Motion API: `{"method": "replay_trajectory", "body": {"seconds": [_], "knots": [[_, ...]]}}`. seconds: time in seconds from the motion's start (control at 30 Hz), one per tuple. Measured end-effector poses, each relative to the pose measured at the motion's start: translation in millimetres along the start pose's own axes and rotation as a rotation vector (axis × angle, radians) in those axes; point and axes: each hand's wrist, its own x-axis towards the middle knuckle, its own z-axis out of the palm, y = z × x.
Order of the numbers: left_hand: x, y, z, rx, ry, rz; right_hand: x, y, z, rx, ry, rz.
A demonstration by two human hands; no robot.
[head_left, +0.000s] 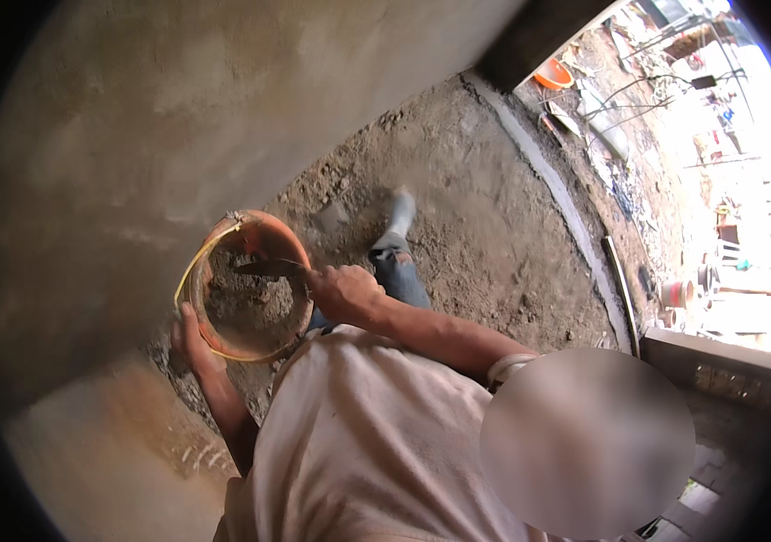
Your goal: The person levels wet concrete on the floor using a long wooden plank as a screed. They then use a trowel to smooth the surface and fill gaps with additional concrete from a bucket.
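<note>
An orange bucket (279, 237) with a yellow handle (192, 269) is held in front of me, left of my body. Dark, lumpy soil or mortar (254, 312) shows inside it. My left hand (192, 341) grips the bucket's left outer side, its fingers reaching up by the rim. At the opposite rim, my right hand (346, 291) is closed around a trowel, whose dark blade (268, 268) points left over the bucket's mouth. The trowel's handle is hidden within my fist.
A bare plastered wall (178, 108) rises close on the left. Rough, crumbly earth (485, 244) covers the floor, where my boot (401, 212) stands. A pale strip (557, 185) runs along a doorway. Outside lie an orange basin (554, 74) and scattered debris.
</note>
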Motion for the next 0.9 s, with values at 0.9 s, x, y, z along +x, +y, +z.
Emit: {"method": "replay_trajectory", "body": {"seconds": [0.9], "knots": [[-94, 68, 244, 0.016, -1.056, 0.29, -201, 118, 6, 0.823, 0.124, 0.359]]}}
